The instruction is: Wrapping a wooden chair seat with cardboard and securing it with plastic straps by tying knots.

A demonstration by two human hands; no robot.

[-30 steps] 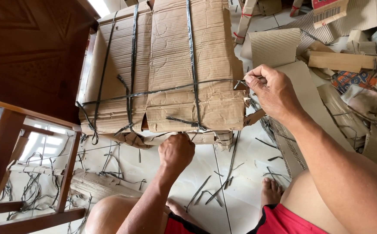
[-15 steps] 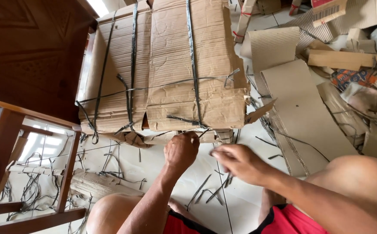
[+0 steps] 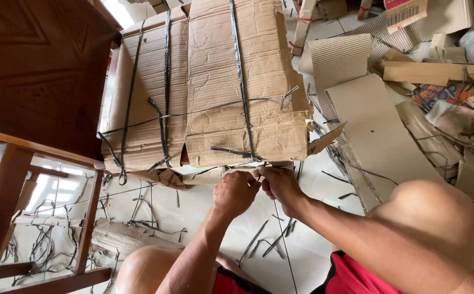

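Knees and red shorts (image 3: 351,275) fill the near edge, and black strap scraps (image 3: 264,245) lie on the white tile floor (image 3: 204,209) between them. Just beyond, the left hand (image 3: 236,191) and the right hand (image 3: 279,185) meet at the lower front edge of the cardboard bundle (image 3: 215,87); both are closed, with fingertips pinched together on what seems to be a thin strap end, though the piece itself is too small to see clearly. The bundle lies flat on the floor, tied by several black straps (image 3: 241,81) that cross on its top. I judge that the thin strap could slip from the pinch or cut into the fingers if it is pulled hard, and a loose tie could let the folded sheets slide apart. The knot, if there is one, is hidden behind the knuckles, so I cannot tell what the fingers really hold. To the left stands a wooden chair frame (image 3: 8,179), cut off by the picture edge. Farther right, loose cardboard sheets (image 3: 373,130) lie in a heap that also runs out of view.
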